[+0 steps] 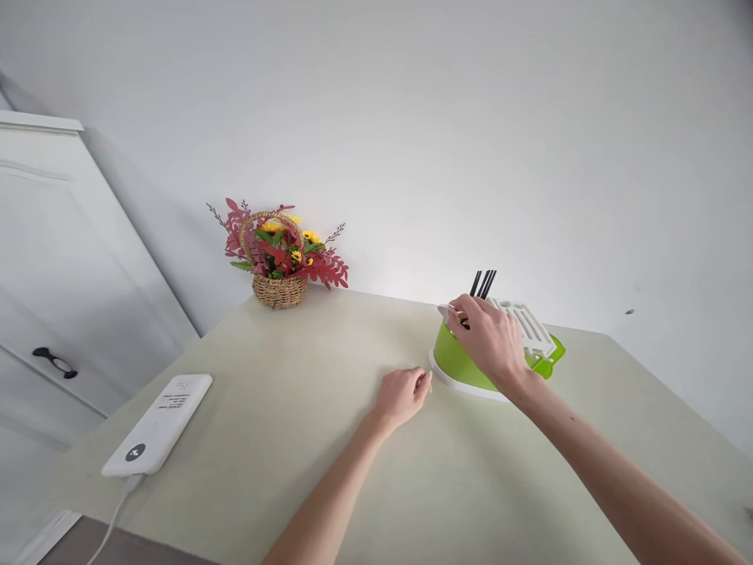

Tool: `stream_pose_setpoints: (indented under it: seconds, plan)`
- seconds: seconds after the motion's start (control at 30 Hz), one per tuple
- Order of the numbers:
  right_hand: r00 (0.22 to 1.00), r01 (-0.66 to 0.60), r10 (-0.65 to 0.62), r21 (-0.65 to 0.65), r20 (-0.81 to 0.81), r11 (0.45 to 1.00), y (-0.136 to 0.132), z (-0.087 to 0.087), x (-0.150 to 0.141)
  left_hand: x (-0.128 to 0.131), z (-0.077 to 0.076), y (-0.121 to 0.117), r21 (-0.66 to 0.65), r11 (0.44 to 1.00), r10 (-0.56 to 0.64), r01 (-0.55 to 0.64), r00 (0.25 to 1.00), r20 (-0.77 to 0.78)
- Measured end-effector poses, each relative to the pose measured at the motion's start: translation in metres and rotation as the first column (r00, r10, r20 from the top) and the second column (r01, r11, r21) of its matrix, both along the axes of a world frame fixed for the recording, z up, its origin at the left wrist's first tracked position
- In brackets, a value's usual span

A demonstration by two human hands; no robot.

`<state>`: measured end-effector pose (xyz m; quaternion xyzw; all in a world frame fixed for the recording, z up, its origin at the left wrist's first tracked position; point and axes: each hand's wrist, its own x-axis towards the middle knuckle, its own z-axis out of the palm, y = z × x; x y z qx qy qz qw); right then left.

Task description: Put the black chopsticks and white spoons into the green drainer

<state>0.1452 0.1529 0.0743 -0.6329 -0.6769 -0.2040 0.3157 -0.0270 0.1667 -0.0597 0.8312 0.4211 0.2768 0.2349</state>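
My right hand [489,333] reaches over a green utensil holder [462,362] with a white base. Its thumb and fingers close around a small white object [445,311] at the holder's left rim; most of that object is hidden, so its kind is unclear. Several thin black sticks [483,282], like chopsticks, stand up behind the hand. A white slotted rack [532,328] forms the right part of the holder's top, and a green tray-like part [553,359] juts out below it. My left hand [403,395] rests on the table left of the holder, fingers curled in, nothing visible in them.
A wicker basket [280,290] of red and yellow flowers stands by the wall at the back left. On the table's left lies a white power bank [158,424] with a white cable [114,518] running over the front edge. A white cabinet [76,259] stands at the left.
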Motion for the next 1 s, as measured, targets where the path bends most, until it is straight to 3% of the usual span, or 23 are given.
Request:
stream_pose_setpoints:
  seconds: [0.13,0.37,0.7,0.83,0.93,1.0]
  plan:
    - [1.000,-0.011,0.010,-0.027,-0.024,1.000,0.000,-0.007,-0.002,0.000,-0.001,0.000,0.007,1.000,-0.011,0.011,1.000,0.002]
    - [0.992,0.122,-0.122,-0.260,0.014,0.958,-0.001,-0.008,-0.009,0.000,-0.001,0.001,0.014,1.000,-0.014,0.014,1.000,-0.015]
    - [0.993,0.121,-0.116,-0.314,0.035,0.942,-0.005,-0.014,-0.008,0.000,0.000,0.000,0.006,1.000,-0.009,0.009,1.000,-0.018]
    - [0.996,0.090,-0.086,-0.261,0.030,0.961,-0.022,-0.013,-0.003,0.000,0.000,0.000,0.015,1.000,-0.010,0.011,1.000,-0.016]
    - [0.999,-0.041,0.040,-0.108,-0.008,0.993,-0.044,-0.014,0.004,-0.001,0.001,0.000,0.017,1.000,-0.019,0.019,1.000,-0.013]
    - [0.987,-0.159,0.160,0.025,-0.015,0.987,-0.062,-0.016,0.011,-0.001,0.002,0.000,0.020,1.000,-0.020,0.020,1.000,-0.015]
